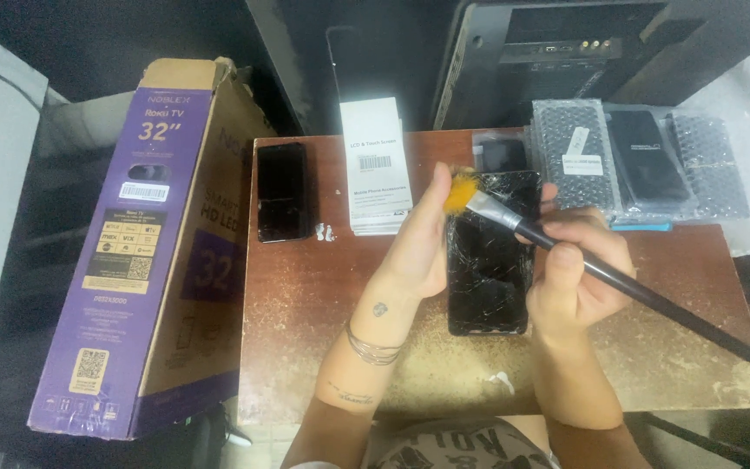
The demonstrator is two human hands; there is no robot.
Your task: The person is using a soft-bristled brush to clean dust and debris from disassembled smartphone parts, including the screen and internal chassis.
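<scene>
My left hand (418, 247) grips the cracked black phone (490, 260) by its edge, holding it above the worn brown table (305, 330). My right hand (579, 278) is closed around a long dark brush (618, 282), its orange bristles touching the phone's top corner. Another dark phone (283, 191) and a white box (376, 165) lie beyond, with a purple television carton (141, 252) at the left
</scene>
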